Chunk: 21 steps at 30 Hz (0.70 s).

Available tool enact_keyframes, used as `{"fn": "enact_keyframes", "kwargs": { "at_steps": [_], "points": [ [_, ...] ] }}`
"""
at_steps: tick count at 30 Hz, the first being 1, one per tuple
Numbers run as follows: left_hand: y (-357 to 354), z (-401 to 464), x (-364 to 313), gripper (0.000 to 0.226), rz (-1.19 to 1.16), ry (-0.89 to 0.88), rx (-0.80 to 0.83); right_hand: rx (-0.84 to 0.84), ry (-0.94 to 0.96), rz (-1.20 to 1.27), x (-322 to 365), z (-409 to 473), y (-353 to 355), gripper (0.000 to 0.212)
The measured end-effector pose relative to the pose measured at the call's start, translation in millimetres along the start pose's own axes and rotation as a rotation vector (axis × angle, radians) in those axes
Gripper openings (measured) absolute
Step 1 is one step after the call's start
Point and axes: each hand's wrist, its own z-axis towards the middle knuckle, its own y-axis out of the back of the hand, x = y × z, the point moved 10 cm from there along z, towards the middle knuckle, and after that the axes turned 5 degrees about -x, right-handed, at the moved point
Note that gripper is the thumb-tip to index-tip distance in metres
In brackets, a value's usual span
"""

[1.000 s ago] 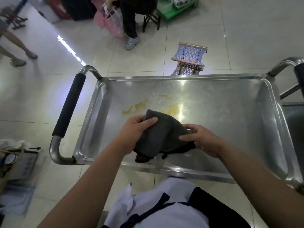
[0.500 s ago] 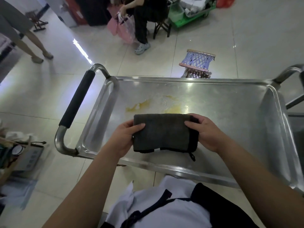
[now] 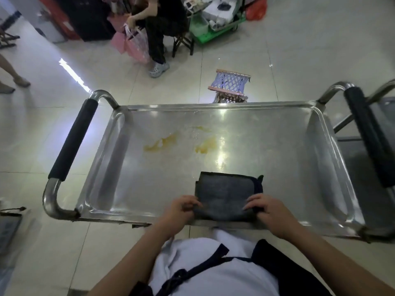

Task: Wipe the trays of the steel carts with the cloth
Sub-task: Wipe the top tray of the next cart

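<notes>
Cloth [image 3: 227,194] lies folded flat on the tray [image 3: 267,146] of the steel cart, near the tray's front edge and a little right of its middle. We see it as a dark grey rectangle with a darker hem along its far and right sides.

Our left hand [image 3: 181,208] sits at the cloth's near left corner, its fingers curled in and pinching that edge of the fabric. Our right hand [image 3: 264,210] is at the near right corner, fingers bent over the top of the cloth and thumb tucked toward the edge, so this grip also holds the fabric rather than lying spread on it. Both grips are drawn together on the cloth's near edge; the far half of the cloth lies free on the steel.

Further back on the tray we see yellow stains [image 3: 162,143], one patch left of centre and another [image 3: 206,146] nearer the middle, both well apart from the cloth. A black padded handle [image 3: 73,139] runs along the cart's left end and a second one [image 3: 369,135] along the right end.

Beyond the cart, a small woven stool [image 3: 232,82] stands on the tiled floor, and a seated person [image 3: 158,24] holds a pink bag [image 3: 136,47].
</notes>
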Motion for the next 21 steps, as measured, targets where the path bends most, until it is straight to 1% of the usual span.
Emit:
{"fn": "enact_keyframes", "kwargs": {
  "at_steps": [1, 3, 5, 6, 8, 10, 12, 14, 17, 21],
  "points": [
    [-7.2, -1.2, 7.6, 0.033, -0.036, 0.022, 0.029, 0.049, -0.025, -0.021, -6.1, -11.8, -16.2, 0.047],
    [-10.8, -4.0, 14.1, 0.026, -0.143, 0.071, 0.025, 0.045, -0.091, 0.024, -12.3, -29.7, -29.2, 0.039],
    [-7.3, -5.2, 17.4, 0.016, -0.200, 0.130, -0.020, -0.059, -0.178, 0.103, -14.4, -38.8, -24.7, 0.026],
    [-5.2, -4.8, 18.5, 0.019, -0.181, 0.147, -0.040, -0.130, -0.223, 0.140, -14.5, -40.5, -18.9, 0.025],
    [-2.8, -1.4, 19.0, 0.029, -0.124, 0.166, -0.067, -0.262, -0.373, 0.254, -20.8, -39.4, -7.4, 0.037],
    [-3.4, 4.1, 17.5, 0.033, -0.111, 0.191, -0.082, -0.346, -0.570, 0.389, -32.7, -33.3, 0.8, 0.052],
    [-4.5, 11.1, 17.3, 0.036, -0.083, 0.222, -0.099, -0.360, -0.734, 0.480, -43.7, -24.0, 2.7, 0.066],
    [-6.4, 16.8, 17.9, 0.040, -0.064, 0.267, -0.116, -0.339, -0.819, 0.515, -50.1, -15.5, 1.1, 0.069],
    [-5.5, 22.6, 15.0, 0.042, 0.003, 0.295, -0.155, -0.332, -0.846, 0.548, -54.9, -7.0, -2.2, 0.057],
    [-11.3, 20.2, 12.6, 0.036, 0.060, 0.273, -0.137, -0.386, -0.912, 0.627, -69.7, -11.4, -6.2, 0.028]
  ]
}}
